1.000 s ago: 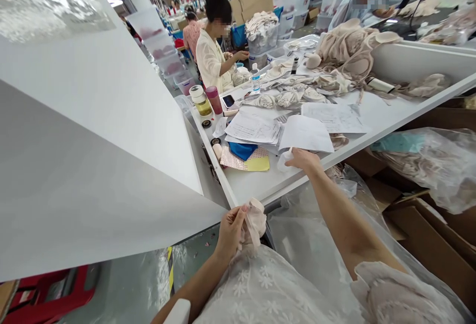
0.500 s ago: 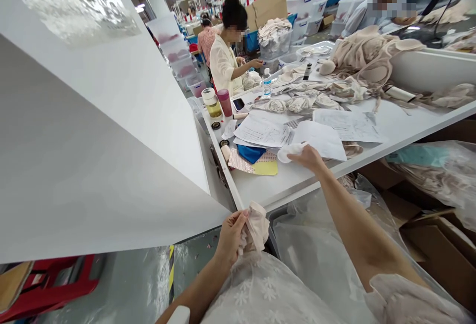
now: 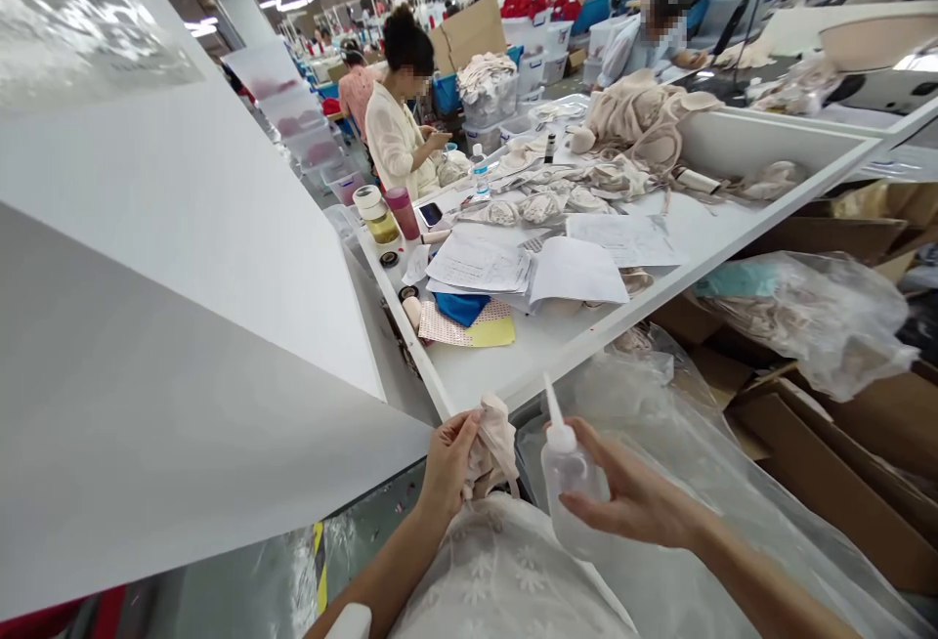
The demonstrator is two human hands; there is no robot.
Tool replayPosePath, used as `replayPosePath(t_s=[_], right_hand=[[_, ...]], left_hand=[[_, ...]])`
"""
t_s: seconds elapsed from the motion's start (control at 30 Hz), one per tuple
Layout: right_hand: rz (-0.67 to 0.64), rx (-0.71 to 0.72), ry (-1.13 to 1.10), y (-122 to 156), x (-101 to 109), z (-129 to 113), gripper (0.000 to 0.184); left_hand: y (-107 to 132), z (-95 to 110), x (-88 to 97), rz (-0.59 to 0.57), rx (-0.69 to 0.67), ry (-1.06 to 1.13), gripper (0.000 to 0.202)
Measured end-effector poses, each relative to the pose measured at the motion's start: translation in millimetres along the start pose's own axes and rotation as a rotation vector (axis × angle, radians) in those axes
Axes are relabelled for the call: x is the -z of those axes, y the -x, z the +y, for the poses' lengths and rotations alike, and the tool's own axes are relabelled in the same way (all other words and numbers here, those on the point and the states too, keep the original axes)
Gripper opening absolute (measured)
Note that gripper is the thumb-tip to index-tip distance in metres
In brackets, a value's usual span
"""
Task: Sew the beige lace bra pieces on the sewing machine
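Pinched in my left hand point(image 3: 448, 463) is a bunched piece of beige fabric, probably part of a garment point(image 3: 494, 444), held above my lap in front of the table's near corner. My right hand point(image 3: 622, 488) grips a translucent squeeze bottle point(image 3: 568, 483) with a long pointed nozzle. The bottle stands nearly upright, its nozzle tilted a little to the left, just right of the fabric and apart from it. Thumb and fingers wrap around the bottle's body.
On the white table point(image 3: 476, 375) lie paper sheets point(image 3: 484, 263), a blue cloth point(image 3: 460, 307), a yellow-edged card point(image 3: 490, 331), a drink jar point(image 3: 375, 214) and beige bras point(image 3: 637, 121). A white panel point(image 3: 183, 326) rises at left. Cardboard boxes point(image 3: 828, 444) and plastic bags stand at right. Co-workers sit beyond.
My right hand has come back from the papers on the table to beside the fabric, bringing the squeeze bottle. My left hand keeps its hold. The camera view has turned to the right.
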State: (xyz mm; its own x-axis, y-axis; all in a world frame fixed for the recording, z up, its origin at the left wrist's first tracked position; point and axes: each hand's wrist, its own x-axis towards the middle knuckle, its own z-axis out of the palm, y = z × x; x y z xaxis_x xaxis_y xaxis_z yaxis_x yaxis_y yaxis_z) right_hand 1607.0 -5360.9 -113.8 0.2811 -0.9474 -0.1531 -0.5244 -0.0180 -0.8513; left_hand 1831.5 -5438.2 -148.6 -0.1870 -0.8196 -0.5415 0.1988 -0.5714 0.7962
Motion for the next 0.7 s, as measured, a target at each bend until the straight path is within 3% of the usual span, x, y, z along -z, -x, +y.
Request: replayPosePath(t_s=[0.1,0.33,0.7], right_hand=[[-0.096,-0.098,0.174,3.0,-1.3,-8.3,0.051],[-0.164,-0.146,0.58,5.2,12.6,-23.6,0.042],[-0.241,-0.1,0.785,-5.4,19.9,-43.5,0.036]], left_hand=[[0.4,-0.4,-6.0,-0.019,0.012,-0.004,0.046],[-1.9,-6.7,-6.3,-0.071,-0.023,-0.042,0.043],[4.5,-1.8,-9.9,-0.08,-0.018,-0.073,0.05]])
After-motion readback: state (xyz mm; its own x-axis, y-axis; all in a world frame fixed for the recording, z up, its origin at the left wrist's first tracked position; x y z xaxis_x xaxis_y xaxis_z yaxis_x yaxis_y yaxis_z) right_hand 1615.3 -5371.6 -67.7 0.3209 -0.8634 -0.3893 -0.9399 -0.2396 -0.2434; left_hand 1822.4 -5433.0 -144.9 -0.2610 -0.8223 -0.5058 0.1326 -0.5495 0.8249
